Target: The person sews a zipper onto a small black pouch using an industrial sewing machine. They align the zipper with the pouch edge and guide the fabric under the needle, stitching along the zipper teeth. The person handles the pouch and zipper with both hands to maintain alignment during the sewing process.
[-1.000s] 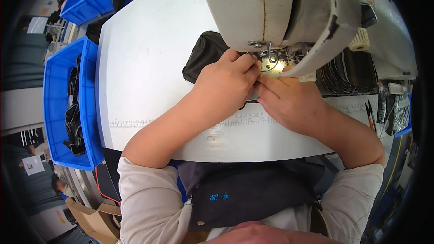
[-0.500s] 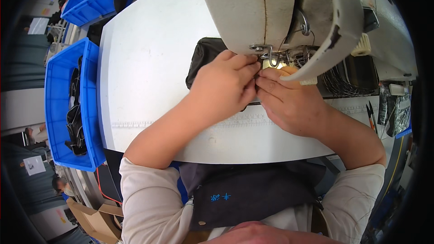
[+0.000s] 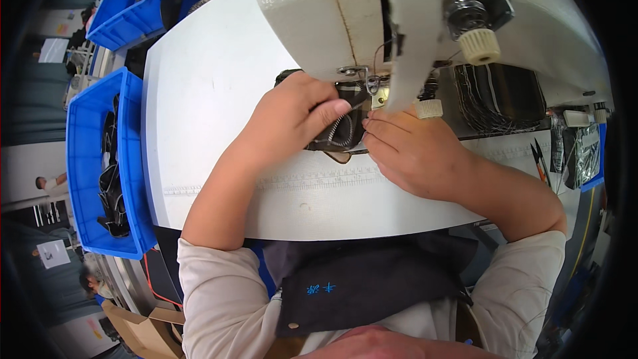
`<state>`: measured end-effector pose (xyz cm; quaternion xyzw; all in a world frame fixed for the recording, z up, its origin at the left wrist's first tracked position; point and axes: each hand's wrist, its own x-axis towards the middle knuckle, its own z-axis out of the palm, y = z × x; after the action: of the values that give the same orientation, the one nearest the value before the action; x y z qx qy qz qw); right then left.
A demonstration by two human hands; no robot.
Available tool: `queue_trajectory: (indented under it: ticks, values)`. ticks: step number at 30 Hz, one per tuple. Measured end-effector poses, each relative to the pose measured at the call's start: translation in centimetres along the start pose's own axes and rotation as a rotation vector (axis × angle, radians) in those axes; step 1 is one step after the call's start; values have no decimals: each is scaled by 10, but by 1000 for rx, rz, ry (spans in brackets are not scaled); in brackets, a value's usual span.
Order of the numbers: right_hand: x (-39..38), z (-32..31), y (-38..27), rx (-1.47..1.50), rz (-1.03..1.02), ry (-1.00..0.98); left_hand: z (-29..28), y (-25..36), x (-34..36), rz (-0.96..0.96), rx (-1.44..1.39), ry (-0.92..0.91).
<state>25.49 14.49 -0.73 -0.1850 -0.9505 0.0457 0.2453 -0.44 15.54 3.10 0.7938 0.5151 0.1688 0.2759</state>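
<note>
A dark cloth piece with a zipper [image 3: 342,129], perhaps a small pouch, lies under the head of a white sewing machine [image 3: 325,20]. My left hand [image 3: 282,116] is closed on the left part of the piece, its thumb along the zipper edge and its other fingertips partly hidden. My right hand [image 3: 415,153] pinches the right edge of the cloth, fingertips just below the presser foot area [image 3: 377,90]. Zipper teeth curve between the two hands, and a small tan flap [image 3: 339,157] sticks out at the near edge.
Right of the machine's needle sits a stack of dark pieces [image 3: 498,100] with loose threads. Orange-handled snips [image 3: 541,163] and a ruler strip [image 3: 319,181] are on the white table [image 3: 199,100]. A blue bin [image 3: 136,173] with dark pieces stands at the left edge.
My left hand has shifted left and lifted its thumb side, uncovering the zipper. My right hand has moved slightly left and nearer. The view has shifted, so the machine appears farther left.
</note>
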Motion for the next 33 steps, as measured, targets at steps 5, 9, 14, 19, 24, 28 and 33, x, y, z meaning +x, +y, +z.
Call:
queue_trajectory:
  ticks: [5,9,14,19,24,28,33]
  values:
    - [-2,6,2,32,1,19,1,-2,7,-259,-220,220]
    - [-1,0,4,43,-19,9,9,-12,8,-256,-384,381]
    - [0,4,2,111,96,17,5,-16,-5,6,-54,250]
    - [-2,11,0,40,114,23,8,13,-6,195,232,112]
    - [-2,7,-2,65,86,-15,8,19,-8,157,354,58]
    - [-3,6,-2,99,65,14,6,15,-6,202,123,28]
    - [-2,15,-2,31,21,94,13,4,-9,-176,-350,-101]
